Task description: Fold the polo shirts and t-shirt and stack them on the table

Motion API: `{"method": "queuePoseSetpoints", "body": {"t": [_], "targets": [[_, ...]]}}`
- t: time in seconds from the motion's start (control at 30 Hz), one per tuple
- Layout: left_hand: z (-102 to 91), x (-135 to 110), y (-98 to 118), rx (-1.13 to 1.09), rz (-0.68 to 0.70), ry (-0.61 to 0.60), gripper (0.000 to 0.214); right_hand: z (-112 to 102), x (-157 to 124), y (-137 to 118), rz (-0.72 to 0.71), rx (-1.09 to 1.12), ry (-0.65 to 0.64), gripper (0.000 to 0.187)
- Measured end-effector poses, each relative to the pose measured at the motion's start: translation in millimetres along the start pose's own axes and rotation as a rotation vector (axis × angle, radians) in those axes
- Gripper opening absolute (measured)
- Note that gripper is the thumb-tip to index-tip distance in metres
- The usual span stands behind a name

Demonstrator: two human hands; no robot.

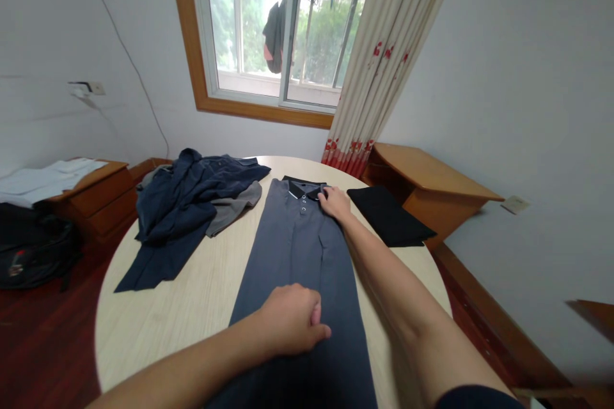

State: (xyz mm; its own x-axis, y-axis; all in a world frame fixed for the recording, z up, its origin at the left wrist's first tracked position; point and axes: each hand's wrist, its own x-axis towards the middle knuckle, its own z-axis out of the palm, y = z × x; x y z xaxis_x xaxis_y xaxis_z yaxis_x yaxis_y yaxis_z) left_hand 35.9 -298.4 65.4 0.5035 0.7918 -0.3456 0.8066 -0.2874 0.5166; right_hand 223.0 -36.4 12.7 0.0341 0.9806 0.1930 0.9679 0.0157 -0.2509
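A grey-blue polo shirt (283,236) lies lengthwise down the round table, its sides folded in. It has a dark collar with white trim and a short row of light buttons. My right hand (336,202) is at the shirt's far right shoulder beside the collar, fingers curled on the fabric. Over the lower part of the shirt, my left hand (295,319) is closed in a loose fist with the thumb sticking out, and nothing shows in it. A thin dark edge of another cloth (307,180) peeks out beyond the collar.
The round table (192,313) carries a rumpled pile of navy and grey clothes (187,198) at left and a folded black garment (389,216) at right. Around it stand a wooden desk (432,172), a drawer unit (103,204), a black backpack (36,249) and a curtain (378,57).
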Motion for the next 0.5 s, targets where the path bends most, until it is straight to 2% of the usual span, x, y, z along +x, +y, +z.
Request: {"method": "queuePoseSetpoints", "body": {"t": [0.1,0.17,0.37,0.5], "targets": [[2.3,2,-1,0.023,0.007,-0.004,0.024,13,-6,-4,0.038,-0.042,-0.165,0.068],[3.7,4,-2,0.020,0.017,0.000,0.024,19,-4,-5,0.069,-0.043,-0.224,0.071],[1.8,12,-12,0.037,0.115,0.128,0.026,25,26,-3,0.090,-0.047,-0.241,0.074],[-0.3,19,-20,0.066,0.165,0.163,0.036,29,52,-3,0.115,-0.047,-0.228,0.074]]}}
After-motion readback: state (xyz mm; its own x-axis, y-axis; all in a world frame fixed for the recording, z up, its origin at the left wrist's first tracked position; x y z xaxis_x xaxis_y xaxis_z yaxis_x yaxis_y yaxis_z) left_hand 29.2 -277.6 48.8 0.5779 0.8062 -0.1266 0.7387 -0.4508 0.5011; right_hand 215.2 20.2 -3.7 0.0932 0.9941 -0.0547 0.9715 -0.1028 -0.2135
